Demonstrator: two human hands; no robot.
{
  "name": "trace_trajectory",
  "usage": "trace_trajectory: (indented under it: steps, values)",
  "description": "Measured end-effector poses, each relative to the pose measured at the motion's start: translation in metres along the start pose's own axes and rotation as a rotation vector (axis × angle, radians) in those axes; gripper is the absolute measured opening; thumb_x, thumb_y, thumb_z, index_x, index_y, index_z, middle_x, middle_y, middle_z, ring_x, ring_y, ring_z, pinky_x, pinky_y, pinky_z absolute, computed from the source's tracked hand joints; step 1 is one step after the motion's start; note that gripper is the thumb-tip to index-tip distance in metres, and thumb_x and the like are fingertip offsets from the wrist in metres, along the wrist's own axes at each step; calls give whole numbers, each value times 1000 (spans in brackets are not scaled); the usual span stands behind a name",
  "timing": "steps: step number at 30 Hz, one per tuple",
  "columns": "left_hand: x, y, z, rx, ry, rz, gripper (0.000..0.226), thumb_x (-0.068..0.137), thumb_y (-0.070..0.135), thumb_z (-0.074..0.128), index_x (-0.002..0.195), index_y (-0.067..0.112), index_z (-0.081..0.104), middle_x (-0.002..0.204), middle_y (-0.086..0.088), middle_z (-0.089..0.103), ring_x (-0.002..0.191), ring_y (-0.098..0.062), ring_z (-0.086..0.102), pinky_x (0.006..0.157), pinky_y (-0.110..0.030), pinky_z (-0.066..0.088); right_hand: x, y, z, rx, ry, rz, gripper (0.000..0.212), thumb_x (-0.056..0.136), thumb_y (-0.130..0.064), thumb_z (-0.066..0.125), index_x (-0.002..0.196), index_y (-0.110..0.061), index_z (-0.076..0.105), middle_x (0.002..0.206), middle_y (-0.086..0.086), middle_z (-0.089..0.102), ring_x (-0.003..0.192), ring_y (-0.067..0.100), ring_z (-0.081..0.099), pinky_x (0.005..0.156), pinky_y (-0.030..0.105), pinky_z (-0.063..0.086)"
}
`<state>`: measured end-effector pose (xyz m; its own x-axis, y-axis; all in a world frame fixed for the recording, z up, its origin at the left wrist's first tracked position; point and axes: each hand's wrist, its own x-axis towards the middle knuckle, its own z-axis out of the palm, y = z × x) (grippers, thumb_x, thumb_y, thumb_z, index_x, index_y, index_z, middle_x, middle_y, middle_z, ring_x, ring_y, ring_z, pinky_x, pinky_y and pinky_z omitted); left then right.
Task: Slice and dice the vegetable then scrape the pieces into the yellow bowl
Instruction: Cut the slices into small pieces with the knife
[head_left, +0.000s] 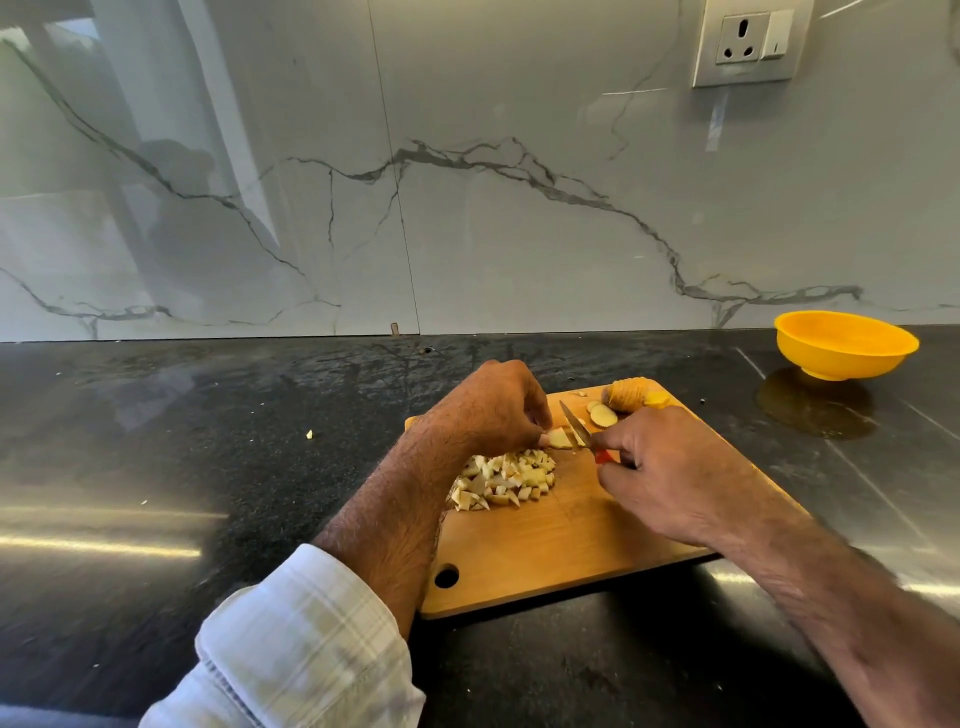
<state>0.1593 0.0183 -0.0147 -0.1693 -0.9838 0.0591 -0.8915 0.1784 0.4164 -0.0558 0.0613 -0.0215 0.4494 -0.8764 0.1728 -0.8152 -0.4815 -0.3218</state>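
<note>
gripping the knife (575, 425) by its red handle, our right hand (660, 478) is closed and holds the blade against a small slice (560, 439) of the vegetable, which our left hand (493, 410) pinches in its fingertips at the middle of the cutting board (561, 540). just at 6 o'clock of that slice lies a heap of diced pieces (504, 480), so we judge much of the dicing done. at 1 o'clock of the slice two cut rounds (601, 414) wait, and beyond them the uncut remainder of the vegetable (626, 395) sits at the board's far edge, so slicing is left too. the yellow bowl (844, 344) stands on the dark desk (156, 467) well apart at 2 o'clock; no pieces show in it, though we cannot see its bottom, and the scraping is not yet begun.
</note>
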Motion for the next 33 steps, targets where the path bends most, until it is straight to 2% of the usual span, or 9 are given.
trace_trajectory:
  steps: [5,8,12,16,22,26,28,31,33]
  values:
    - [0,0,2,-31,-1,-12,10,88,22,84,98,23,80,106,6,76,101,-7,67,96,-34,58,-1,-5,-2,48,-12,-50,26,95,-29,63,116,-31,77,56,-10,57,53,7,56,48,20,41]
    - [2,0,3,-19,1,-14,8,88,23,84,96,23,81,104,6,75,101,-8,67,95,-35,58,0,-9,0,-31,-60,-31,28,94,-34,62,118,-31,75,74,-11,63,71,7,60,57,22,48]
    - [2,1,4,-16,8,-15,9,88,23,84,97,21,82,103,6,76,100,-8,67,91,-31,57,4,-18,1,-131,-144,-16,26,94,-32,60,117,-26,71,76,-8,52,79,13,56,59,23,40]
    - [3,1,4,-18,4,-10,9,87,22,84,96,21,82,101,6,76,98,-7,67,89,-30,56,15,-20,7,-118,-127,-3,31,90,-29,62,120,-25,69,85,-7,58,83,14,61,73,32,58]
    - [2,-2,2,-29,17,5,10,87,22,85,96,21,82,100,8,76,97,-5,67,86,-26,55,7,-4,9,-42,-30,-36,24,95,-36,62,114,-27,74,78,-11,64,69,6,62,55,22,47]
    - [-2,-9,-6,-87,104,19,6,89,22,83,93,24,80,98,9,76,94,-3,69,82,-25,57,1,13,-10,14,60,-55,24,95,-31,66,116,-30,76,81,-9,74,71,9,70,66,28,61]
    - [-3,-12,-9,-82,177,25,3,91,24,81,94,23,81,94,8,76,91,-4,70,87,-32,62,4,18,-13,-46,24,-29,25,93,-32,65,114,-35,77,73,-10,71,67,8,67,63,27,58]
    - [-5,-14,-11,-75,252,19,10,93,30,79,96,20,81,91,8,76,87,-5,70,85,-34,63,5,18,-8,-137,-48,-37,21,92,-32,61,105,-28,77,68,-10,64,65,7,62,57,25,50]
    - [-4,-16,-13,-67,306,1,14,94,34,77,96,21,80,90,8,75,86,-7,70,83,-35,62,4,15,-5,-122,-75,-80,23,95,-33,60,113,-33,76,69,-13,58,66,4,59,55,19,41]
